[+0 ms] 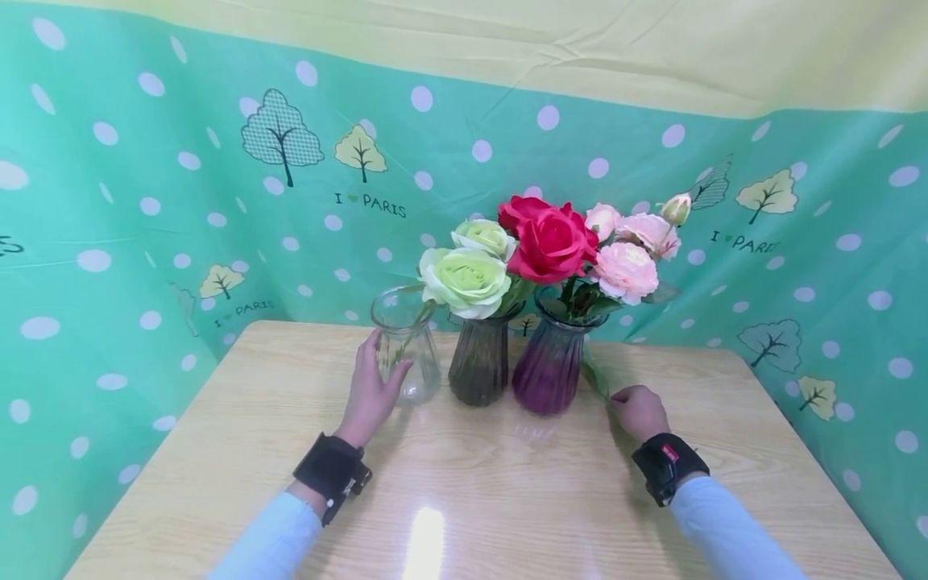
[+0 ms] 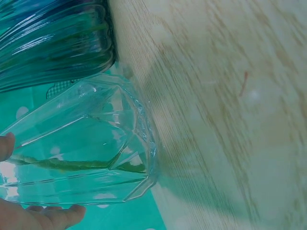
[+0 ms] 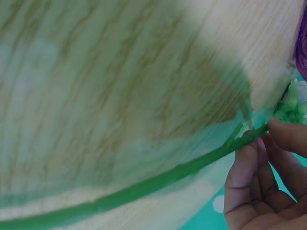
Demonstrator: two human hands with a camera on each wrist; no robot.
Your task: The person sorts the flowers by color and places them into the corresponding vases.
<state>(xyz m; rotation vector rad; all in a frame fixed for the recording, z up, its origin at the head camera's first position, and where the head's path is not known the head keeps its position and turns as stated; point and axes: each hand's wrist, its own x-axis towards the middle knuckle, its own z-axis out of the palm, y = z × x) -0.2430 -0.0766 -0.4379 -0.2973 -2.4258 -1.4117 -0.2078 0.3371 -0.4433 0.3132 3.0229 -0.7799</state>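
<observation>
My left hand (image 1: 370, 391) is round the side of a clear glass vase (image 1: 420, 383), thumb on the near side and fingers on the far left. Inside the vase, a green stem (image 2: 67, 164) slants down towards the base. My right hand (image 1: 640, 412) pinches a long green flower stem (image 3: 144, 188) between thumb and fingers, right of the purple vase (image 1: 547, 370). A green leaf (image 1: 596, 379) shows just beyond that hand. At the right edge of the right wrist view is a pale flower head (image 3: 301, 93) with green leaves, partly cut off.
A dark grey vase (image 1: 478, 366) stands between the clear and purple ones. Pale green roses (image 1: 466, 282), a red rose (image 1: 553, 242) and pink flowers (image 1: 627, 270) rise above the vases. Behind the wooden table (image 1: 493, 491) hangs a dotted green curtain (image 1: 239, 201).
</observation>
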